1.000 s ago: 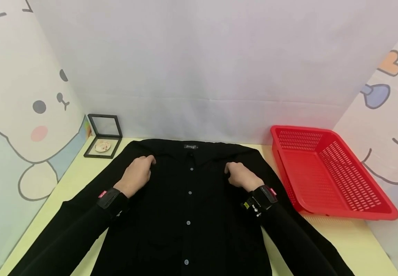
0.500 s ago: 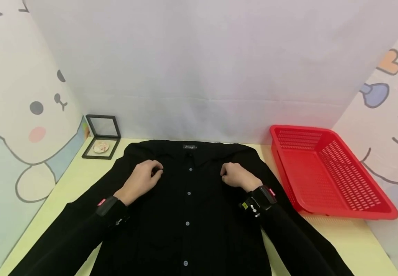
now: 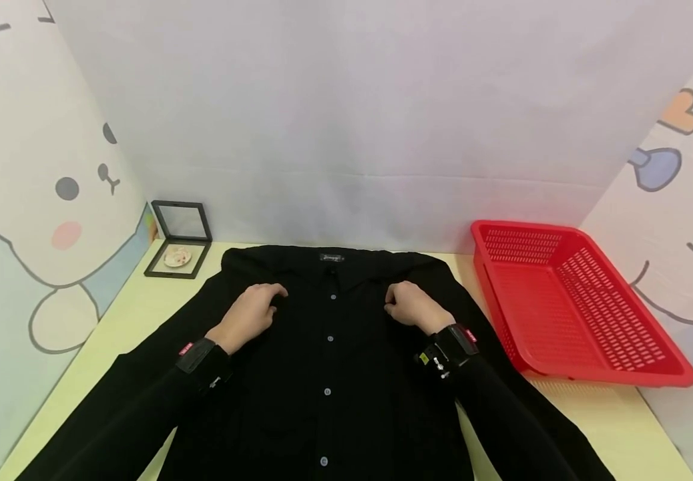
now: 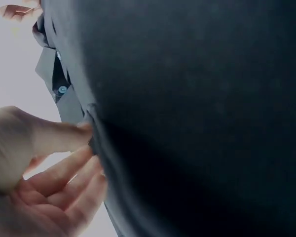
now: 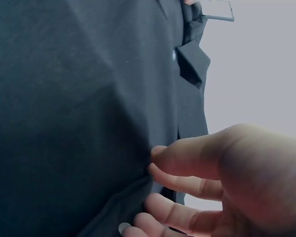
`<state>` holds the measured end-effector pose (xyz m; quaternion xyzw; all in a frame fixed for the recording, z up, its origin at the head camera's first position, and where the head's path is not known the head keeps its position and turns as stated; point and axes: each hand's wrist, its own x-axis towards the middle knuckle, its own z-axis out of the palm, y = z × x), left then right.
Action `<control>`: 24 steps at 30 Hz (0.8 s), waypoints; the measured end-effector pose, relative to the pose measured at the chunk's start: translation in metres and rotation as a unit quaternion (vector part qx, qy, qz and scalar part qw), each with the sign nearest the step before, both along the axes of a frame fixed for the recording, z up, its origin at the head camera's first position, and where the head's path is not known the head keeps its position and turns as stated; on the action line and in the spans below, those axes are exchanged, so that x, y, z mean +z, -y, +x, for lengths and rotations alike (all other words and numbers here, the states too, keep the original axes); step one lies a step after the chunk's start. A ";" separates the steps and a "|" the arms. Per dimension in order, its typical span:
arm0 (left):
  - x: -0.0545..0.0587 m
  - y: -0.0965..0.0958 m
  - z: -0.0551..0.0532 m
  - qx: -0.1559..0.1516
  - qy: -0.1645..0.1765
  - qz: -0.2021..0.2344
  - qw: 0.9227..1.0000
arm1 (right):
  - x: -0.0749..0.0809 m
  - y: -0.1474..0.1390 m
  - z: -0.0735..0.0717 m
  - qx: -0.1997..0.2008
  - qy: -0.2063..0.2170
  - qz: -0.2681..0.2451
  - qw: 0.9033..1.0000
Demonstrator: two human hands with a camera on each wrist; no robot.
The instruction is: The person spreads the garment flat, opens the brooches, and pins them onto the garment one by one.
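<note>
A black button-up shirt [image 3: 361, 361] lies spread front-up on the pale yellow table, its collar at the far side and its sleeves angled down to both sides. On the left chest, my left hand [image 3: 244, 316] pinches a bit of the cloth; the left wrist view shows the thumb [image 4: 64, 137] and fingers meeting at a raised fold. Across the button line, my right hand [image 3: 416, 307] pinches the right chest. Its thumb [image 5: 190, 157] and index fingertip come together on the fabric in the right wrist view. Dark sleeves and wrist bands cover both forearms.
A red perforated plastic basket [image 3: 551, 321] stands at the right of the table. At the back left, a small black-framed display case [image 3: 179, 238] stands open with a round pale item inside. A white wall cloth [image 3: 358, 120] hangs behind the table.
My left hand has moved inward from nearer the shoulder, its fingers spreading on the way and now drawn onto the cloth. The right hand has shifted slightly inward. The shirt lies nearly the same.
</note>
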<state>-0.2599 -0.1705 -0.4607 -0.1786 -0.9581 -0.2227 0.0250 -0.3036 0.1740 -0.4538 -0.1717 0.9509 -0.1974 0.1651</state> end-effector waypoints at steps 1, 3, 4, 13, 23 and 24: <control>0.000 0.000 0.000 0.005 0.002 -0.005 1.000 | -0.001 0.000 0.000 -0.001 0.004 0.003 1.000; 0.001 0.000 -0.001 0.016 0.015 -0.014 1.000 | -0.003 0.000 -0.002 -0.003 0.012 0.006 1.000; 0.003 0.000 -0.002 0.020 0.026 -0.018 0.999 | -0.004 0.000 -0.004 -0.005 0.016 0.006 1.000; 0.029 -0.007 -0.041 0.008 0.107 -0.025 0.994 | 0.004 0.008 -0.024 -0.031 0.011 -0.010 0.999; -0.019 -0.011 -0.132 0.053 0.133 0.063 0.988 | -0.003 0.037 -0.051 -0.109 0.018 -0.135 0.985; -0.027 -0.010 -0.138 0.063 0.132 0.061 0.987 | -0.004 0.039 -0.053 -0.109 0.033 -0.128 0.985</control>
